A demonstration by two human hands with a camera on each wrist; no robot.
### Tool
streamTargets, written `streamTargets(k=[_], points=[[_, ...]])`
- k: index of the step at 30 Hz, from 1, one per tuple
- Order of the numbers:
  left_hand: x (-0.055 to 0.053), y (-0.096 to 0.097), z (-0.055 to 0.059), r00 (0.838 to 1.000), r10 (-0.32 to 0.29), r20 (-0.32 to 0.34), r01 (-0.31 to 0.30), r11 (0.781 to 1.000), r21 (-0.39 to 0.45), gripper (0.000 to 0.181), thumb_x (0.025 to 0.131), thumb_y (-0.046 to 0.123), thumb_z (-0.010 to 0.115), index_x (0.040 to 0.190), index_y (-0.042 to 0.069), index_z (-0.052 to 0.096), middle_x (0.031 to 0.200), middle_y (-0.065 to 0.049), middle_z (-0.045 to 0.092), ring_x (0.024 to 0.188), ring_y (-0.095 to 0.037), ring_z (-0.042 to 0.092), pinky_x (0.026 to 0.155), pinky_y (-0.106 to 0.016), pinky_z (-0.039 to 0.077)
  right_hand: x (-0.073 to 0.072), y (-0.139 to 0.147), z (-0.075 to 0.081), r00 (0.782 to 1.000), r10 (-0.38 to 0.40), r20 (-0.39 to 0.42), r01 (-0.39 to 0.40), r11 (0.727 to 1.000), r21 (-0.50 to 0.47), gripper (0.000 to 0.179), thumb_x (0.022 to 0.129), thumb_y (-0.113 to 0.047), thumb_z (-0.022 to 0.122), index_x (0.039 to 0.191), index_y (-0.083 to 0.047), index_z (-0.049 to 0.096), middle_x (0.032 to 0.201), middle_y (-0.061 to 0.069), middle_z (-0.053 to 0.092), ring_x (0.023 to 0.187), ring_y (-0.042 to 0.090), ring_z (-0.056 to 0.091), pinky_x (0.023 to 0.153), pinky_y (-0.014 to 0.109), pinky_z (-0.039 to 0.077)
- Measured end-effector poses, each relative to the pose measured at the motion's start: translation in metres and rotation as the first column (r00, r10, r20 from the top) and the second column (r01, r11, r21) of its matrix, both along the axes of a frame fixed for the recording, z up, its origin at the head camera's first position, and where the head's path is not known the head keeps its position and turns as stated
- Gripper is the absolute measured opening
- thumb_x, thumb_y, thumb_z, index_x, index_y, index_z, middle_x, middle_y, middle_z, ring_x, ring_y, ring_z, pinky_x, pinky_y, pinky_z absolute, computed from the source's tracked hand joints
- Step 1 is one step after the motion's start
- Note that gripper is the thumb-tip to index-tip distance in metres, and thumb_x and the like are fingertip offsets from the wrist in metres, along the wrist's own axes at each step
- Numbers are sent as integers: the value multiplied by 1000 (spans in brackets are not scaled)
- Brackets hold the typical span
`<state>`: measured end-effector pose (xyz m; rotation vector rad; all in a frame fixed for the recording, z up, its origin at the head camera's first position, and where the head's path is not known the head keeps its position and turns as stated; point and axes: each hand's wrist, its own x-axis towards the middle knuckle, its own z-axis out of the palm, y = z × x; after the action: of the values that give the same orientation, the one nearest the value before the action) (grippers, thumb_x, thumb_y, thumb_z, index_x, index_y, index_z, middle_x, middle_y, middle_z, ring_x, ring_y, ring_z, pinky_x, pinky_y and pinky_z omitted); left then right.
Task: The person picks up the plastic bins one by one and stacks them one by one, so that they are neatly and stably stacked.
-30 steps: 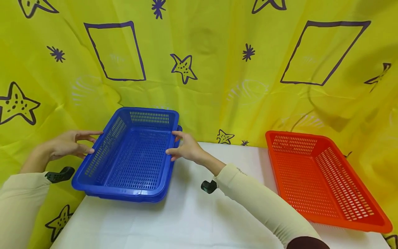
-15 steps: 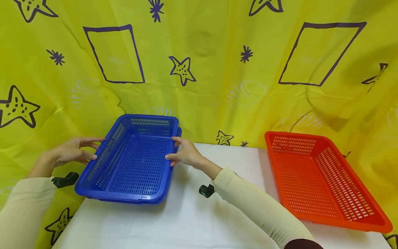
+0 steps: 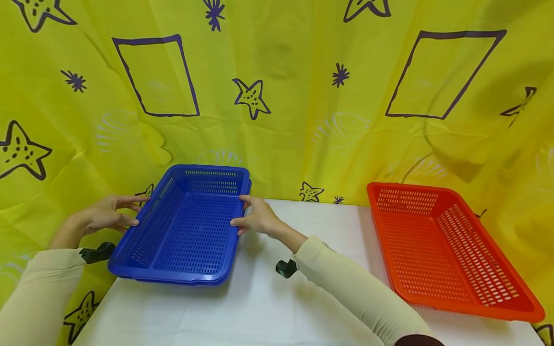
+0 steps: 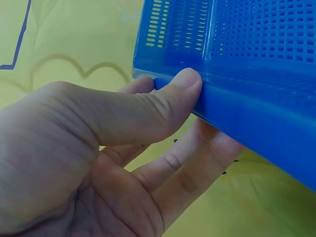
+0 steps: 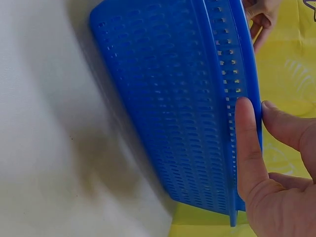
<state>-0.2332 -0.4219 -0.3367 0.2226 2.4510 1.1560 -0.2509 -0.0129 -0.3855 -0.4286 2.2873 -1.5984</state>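
Note:
A blue perforated plastic basket [image 3: 199,230] sits nested in a second blue basket [image 5: 158,94] at the left of the table. Its rim stands slightly above the lower one's in the right wrist view. My left hand [image 3: 106,214] pinches the upper basket's left rim, thumb on top and fingers underneath, as the left wrist view shows. On the opposite side my right hand [image 3: 259,217] pinches the right rim between thumb and fingers. The inside of the upper basket holds nothing.
An orange-red perforated basket [image 3: 426,250] stands on the right of the white-covered table [image 3: 277,307]. Behind and to the left hangs a yellow curtain [image 3: 285,144] printed with stars and frames. A dark wrist camera [image 3: 286,268] sits by the right sleeve.
The upper blue basket has come down and toward the lower one, so their rims now lie closer together. Both hands have moved down with it. The orange-red basket has stayed put.

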Motion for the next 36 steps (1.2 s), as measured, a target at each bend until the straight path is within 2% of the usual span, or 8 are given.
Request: streamTargets(k=[4,10,17,22,29,36], points=[[-1,1,-1,1000,2,2,-2,1000,-1,82,94,5,72,159,-7,23,145,-42,32,105,-34,68,83,-44,63,1,0,-2,1000,-3,3,3,1000,-4,82,87,-7,83,157,-5,40,130,14,56,64,22,75,74,25,62],[0,4,-3,1000,12,16,-12,1000,5,83,94,5,73,159,-7,24,146,-42,32,102,-32,68,82,-43,63,1,0,-4,1000,5,-18,-5,1000,10,82,87,-7,83,157,-4,40,132,16,56,63,21,74,79,24,61],[0,6,-6,1000,9,17,-9,1000,-7,82,94,5,73,159,-6,24,143,-41,35,102,-33,68,83,-43,63,1,-1,-4,1000,9,-24,-9,1000,5,81,87,-5,83,156,-3,41,127,19,57,64,26,75,67,26,62],[-1,6,-6,1000,11,18,-11,1000,-12,82,94,5,73,159,-6,24,143,-40,36,103,-33,68,84,-44,63,3,-1,-3,999,17,-35,-16,1000,16,79,87,-4,82,155,-4,42,126,21,57,68,32,75,65,26,62],[-1,7,-6,1000,14,20,-14,1000,-20,81,95,4,72,159,-6,24,142,-40,36,103,-33,68,84,-45,63,2,-1,-3,999,24,-41,-24,1000,18,79,87,-4,82,155,-4,42,125,21,57,62,24,74,63,30,63],[-2,8,-6,999,26,20,-26,999,-26,80,94,2,72,158,-7,25,141,-40,37,101,-32,68,83,-45,63,2,-1,-2,998,31,-58,-30,999,28,79,87,-3,82,155,-2,42,125,22,56,60,23,73,63,32,63]])
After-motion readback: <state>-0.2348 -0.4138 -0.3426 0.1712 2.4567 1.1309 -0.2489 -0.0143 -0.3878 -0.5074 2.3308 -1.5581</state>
